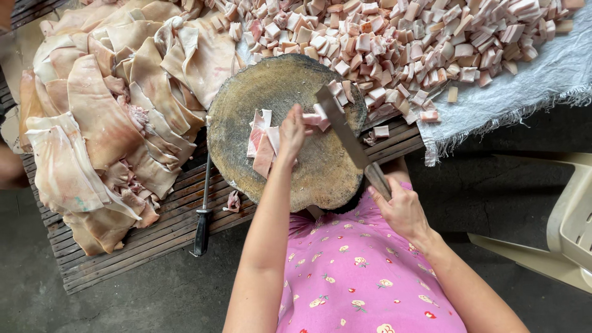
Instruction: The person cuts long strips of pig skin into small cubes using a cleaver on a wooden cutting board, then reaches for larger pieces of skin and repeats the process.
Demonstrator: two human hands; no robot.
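A round wooden chopping block (271, 86) sits on a slatted wooden bench. My left hand (292, 132) presses down on pink-and-white strips of pork skin and fat (261, 143) at the block's middle. My right hand (399, 208) grips the handle of a cleaver (341, 126), whose blade is angled over the block just right of the strips. A few cut cubes (341, 92) lie at the block's far right edge.
A big heap of diced pork cubes (401, 43) rests on a white woven sack (542, 80) beyond the block. Large slabs of pork skin (105, 117) pile up on the left. A black-handled sharpening steel (202, 213) lies on the bench (123, 253). A pale plastic chair (570, 228) stands at the right.
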